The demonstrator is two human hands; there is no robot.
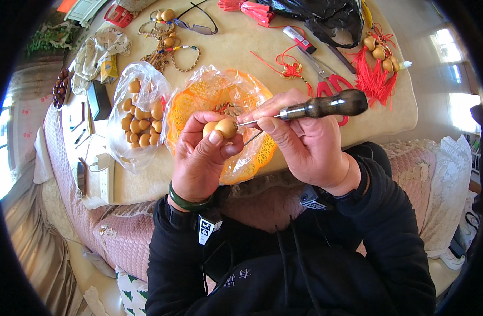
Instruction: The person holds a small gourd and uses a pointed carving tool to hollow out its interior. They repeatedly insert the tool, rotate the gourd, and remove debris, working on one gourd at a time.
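Observation:
My left hand (196, 158) pinches a small tan gourd (227, 127) between thumb and fingers, its rounded end turned to the right. My right hand (318, 148) holds an awl-like tool with a dark, glossy wooden handle (336, 104). The tool's thin metal shaft (247, 123) reaches the dark spot on the gourd's end; whether the tip is inside cannot be made out. A second thin metal rod (253, 138) shows below it, partly hidden by my fingers. Under both hands sits an orange openwork basket (265, 155) lined with clear plastic, with small scraps inside.
Left of the basket, a clear plastic bag (140, 124) holds several small gourds. Red-handled scissors (336, 83), a red knotted cord (292, 70) and red-tasselled gourds (377, 53) lie to the right. Eyeglasses (198, 28), beaded cords (186, 59) and a black plastic bag (332, 19) are farther back.

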